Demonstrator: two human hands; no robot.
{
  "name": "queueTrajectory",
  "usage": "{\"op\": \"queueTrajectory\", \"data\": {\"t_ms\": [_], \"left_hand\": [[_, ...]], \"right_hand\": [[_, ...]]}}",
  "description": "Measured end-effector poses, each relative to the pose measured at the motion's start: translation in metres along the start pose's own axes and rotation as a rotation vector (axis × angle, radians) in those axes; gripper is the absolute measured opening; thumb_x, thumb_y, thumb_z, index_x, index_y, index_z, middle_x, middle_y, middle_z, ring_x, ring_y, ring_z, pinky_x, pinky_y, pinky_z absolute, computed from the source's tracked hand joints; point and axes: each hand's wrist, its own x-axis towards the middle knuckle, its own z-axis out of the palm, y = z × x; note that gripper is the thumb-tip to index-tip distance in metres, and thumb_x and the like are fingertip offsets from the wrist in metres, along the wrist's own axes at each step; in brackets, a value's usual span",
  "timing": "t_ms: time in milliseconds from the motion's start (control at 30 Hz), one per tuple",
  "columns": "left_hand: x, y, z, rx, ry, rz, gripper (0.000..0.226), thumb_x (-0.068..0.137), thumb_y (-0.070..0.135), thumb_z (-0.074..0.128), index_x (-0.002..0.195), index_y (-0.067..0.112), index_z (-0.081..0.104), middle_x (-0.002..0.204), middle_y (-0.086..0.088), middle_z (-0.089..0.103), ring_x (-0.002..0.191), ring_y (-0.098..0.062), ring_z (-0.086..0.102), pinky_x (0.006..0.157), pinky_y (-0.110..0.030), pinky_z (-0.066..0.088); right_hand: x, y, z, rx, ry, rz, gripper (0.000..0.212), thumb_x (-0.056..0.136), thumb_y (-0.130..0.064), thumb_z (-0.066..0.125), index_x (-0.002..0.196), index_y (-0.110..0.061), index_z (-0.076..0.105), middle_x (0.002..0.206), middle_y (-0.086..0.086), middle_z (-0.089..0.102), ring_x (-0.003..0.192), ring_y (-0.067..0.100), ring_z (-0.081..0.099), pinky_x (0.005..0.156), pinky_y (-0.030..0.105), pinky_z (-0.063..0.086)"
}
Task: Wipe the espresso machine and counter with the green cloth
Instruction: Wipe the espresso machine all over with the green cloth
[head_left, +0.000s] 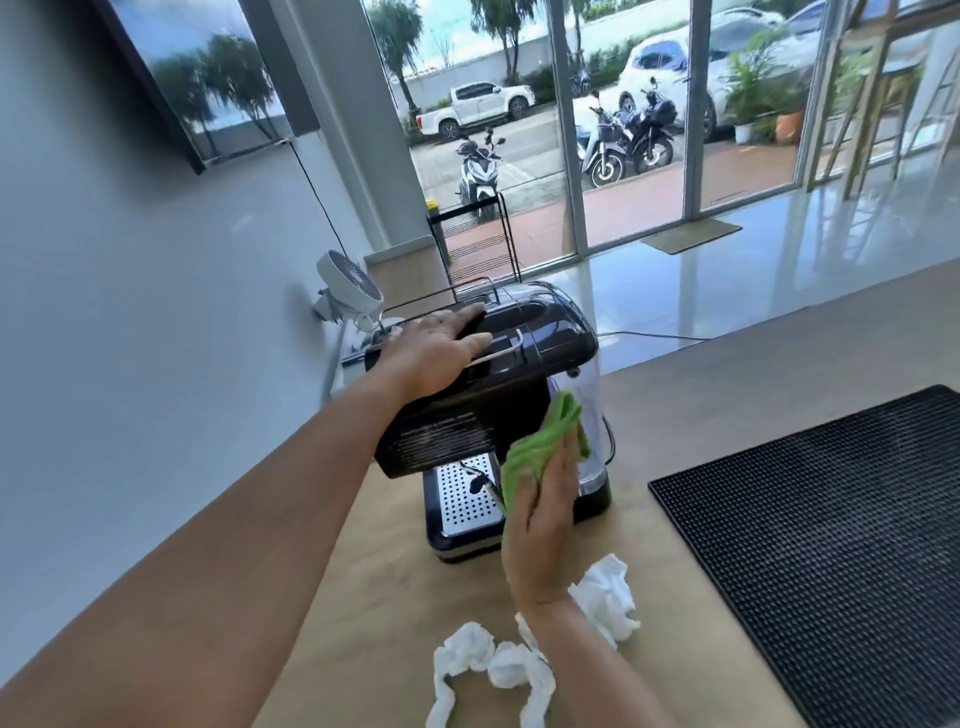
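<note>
A black espresso machine stands on the tan counter, its perforated steel drip tray facing me. My left hand lies flat on the machine's top, fingers straight. My right hand presses the bunched green cloth against the machine's right side, by the clear water tank. The cloth hides part of the machine's front right corner.
Crumpled white paper tissues lie on the counter near my right wrist, more tissues below it. A black rubber bar mat covers the counter's right part. A small white fan sits behind the machine by the wall.
</note>
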Motion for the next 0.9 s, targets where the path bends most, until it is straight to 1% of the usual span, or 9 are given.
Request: {"op": "queueTrajectory", "data": {"t_ms": [67,133,233,333,400,500,733,800,900], "left_hand": [[0.002,0.002,0.000,0.017,-0.021,-0.013,0.056,0.089,0.066,0.035,0.143,0.056,0.024,0.156,0.008,0.030,0.144,-0.021,0.023,0.112,-0.049,0.011],[0.001,0.003,-0.001,0.034,-0.014,-0.019,0.057,0.089,0.067,0.035,0.143,0.055,0.024,0.156,0.008,0.030,0.144,-0.022,0.022,0.111,-0.048,0.012],[0.001,0.001,0.000,0.016,-0.013,-0.024,0.057,0.089,0.067,0.035,0.143,0.056,0.024,0.157,0.007,0.029,0.144,-0.024,0.022,0.112,-0.049,0.011],[0.003,0.000,0.001,0.025,-0.024,-0.025,0.055,0.091,0.064,0.035,0.144,0.055,0.023,0.158,0.005,0.027,0.145,-0.023,0.020,0.112,-0.048,0.009],[0.004,-0.001,0.002,0.017,-0.015,-0.026,0.054,0.091,0.062,0.034,0.143,0.056,0.022,0.157,0.006,0.028,0.145,-0.023,0.019,0.113,-0.049,0.008],[0.006,-0.002,0.003,0.015,-0.025,-0.032,0.052,0.092,0.057,0.033,0.143,0.056,0.021,0.157,0.005,0.027,0.146,-0.023,0.019,0.114,-0.050,0.008],[0.001,0.003,0.000,0.015,-0.054,-0.051,0.052,0.096,0.052,0.033,0.145,0.054,0.019,0.158,0.004,0.023,0.146,-0.021,0.013,0.115,-0.047,0.003],[0.001,0.002,0.001,0.011,-0.057,-0.050,0.052,0.096,0.052,0.033,0.145,0.055,0.019,0.158,0.004,0.023,0.146,-0.021,0.014,0.116,-0.047,0.004],[0.001,0.001,0.002,0.016,-0.059,-0.046,0.052,0.095,0.051,0.033,0.145,0.055,0.018,0.157,0.005,0.024,0.146,-0.021,0.015,0.117,-0.047,0.005]], "right_hand": [[0.033,-0.007,-0.007,-0.316,-0.130,-0.513,0.055,0.097,-0.007,0.047,0.149,-0.002,0.031,0.156,0.021,0.031,0.148,0.033,0.026,0.119,0.047,0.026],[0.064,0.005,-0.010,-0.624,-0.211,-0.834,0.057,0.094,-0.010,0.052,0.149,-0.007,0.036,0.157,0.015,0.031,0.149,0.032,0.021,0.119,0.050,0.024],[0.088,0.049,-0.026,-0.882,-0.341,-1.085,0.064,0.094,-0.015,0.047,0.155,-0.017,0.025,0.164,0.003,0.018,0.151,0.024,0.015,0.122,0.047,0.013],[0.085,0.090,-0.056,-1.059,-0.591,-1.303,0.071,0.090,-0.014,0.040,0.157,-0.018,0.016,0.164,-0.003,0.015,0.140,0.021,0.039,0.120,0.045,0.011],[0.078,0.108,-0.074,-1.156,-0.769,-1.395,0.069,0.091,-0.012,0.034,0.157,-0.017,0.014,0.162,-0.005,0.021,0.121,0.020,0.057,0.114,0.043,0.023],[0.082,0.101,-0.083,-1.197,-0.881,-1.457,0.065,0.093,-0.010,0.032,0.157,-0.016,0.019,0.163,-0.003,0.021,0.116,0.020,0.059,0.111,0.042,0.031],[0.118,0.022,-0.035,-0.970,-0.485,-1.309,0.059,0.098,-0.016,0.035,0.155,-0.014,0.024,0.162,0.002,0.021,0.149,0.021,0.021,0.123,0.044,0.009],[0.116,0.037,-0.041,-1.000,-0.535,-1.350,0.063,0.095,-0.017,0.040,0.156,-0.015,0.023,0.162,0.001,0.020,0.148,0.019,0.026,0.122,0.044,0.007],[0.107,0.073,-0.067,-1.111,-0.805,-1.483,0.074,0.089,-0.014,0.046,0.157,-0.013,0.018,0.164,-0.001,0.015,0.129,0.019,0.051,0.118,0.040,0.013]]}}
